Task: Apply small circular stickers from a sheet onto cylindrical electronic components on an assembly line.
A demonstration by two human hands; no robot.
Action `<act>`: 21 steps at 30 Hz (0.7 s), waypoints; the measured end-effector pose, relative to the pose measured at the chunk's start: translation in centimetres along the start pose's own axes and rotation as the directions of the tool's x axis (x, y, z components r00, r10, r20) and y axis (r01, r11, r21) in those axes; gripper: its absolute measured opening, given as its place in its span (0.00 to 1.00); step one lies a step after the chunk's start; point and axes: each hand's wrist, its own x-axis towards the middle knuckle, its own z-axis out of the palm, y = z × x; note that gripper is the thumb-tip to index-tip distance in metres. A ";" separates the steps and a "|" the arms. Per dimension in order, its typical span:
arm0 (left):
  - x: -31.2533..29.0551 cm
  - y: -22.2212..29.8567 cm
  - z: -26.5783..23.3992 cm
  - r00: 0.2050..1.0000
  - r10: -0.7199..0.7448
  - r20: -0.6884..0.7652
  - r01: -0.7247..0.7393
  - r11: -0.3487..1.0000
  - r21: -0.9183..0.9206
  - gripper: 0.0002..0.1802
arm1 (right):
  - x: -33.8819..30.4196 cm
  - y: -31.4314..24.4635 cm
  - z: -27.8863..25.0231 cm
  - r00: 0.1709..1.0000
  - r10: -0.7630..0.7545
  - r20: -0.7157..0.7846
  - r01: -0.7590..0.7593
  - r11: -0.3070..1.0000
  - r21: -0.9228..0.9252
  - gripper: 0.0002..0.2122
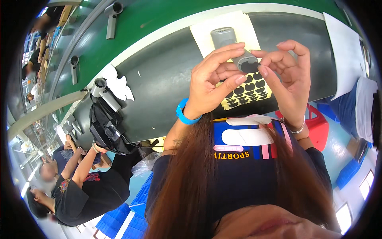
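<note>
The left hand (211, 75) is curled around a grey gadget (225, 39), with its fingers over the top and its thumb below. The gadget has a fat round head, which pokes out past the left fingers on the far side, and a thinner handle that slants toward the right hand (289, 73). The handle's dark end (247, 66) sits between the two hands. The right hand is bent, with its thumb and a finger close together right at that end; I cannot tell if they pinch something small. I count one gadget in the hands, two more like it on the green surface (167, 18), and one by some crumpled white paper (118, 84). More grey bits lie farther left, too small to count. There is one blue band (183, 111) on the left wrist and one thin bracelet (297, 128) on the right. Under the hands are pale yellow sheets (203, 36), and the near one has rows of black stickers (240, 91), too many and too covered to count. The sheets lie on a long dark table (163, 59). A big white sheet (342, 51) hangs over its right part. Behind, there is one red stool (318, 129) on a light blue floor (336, 133). On the left, a person in a black shirt (93, 195) works by a black bag (99, 133).
</note>
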 end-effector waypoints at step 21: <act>0.1 -0.2 0.6 0.997 -0.015 -0.071 0.013 1.000 -0.024 0.20 | 0.1 0.0 -0.2 1.000 -0.004 -0.020 0.004 1.000 -0.020 0.21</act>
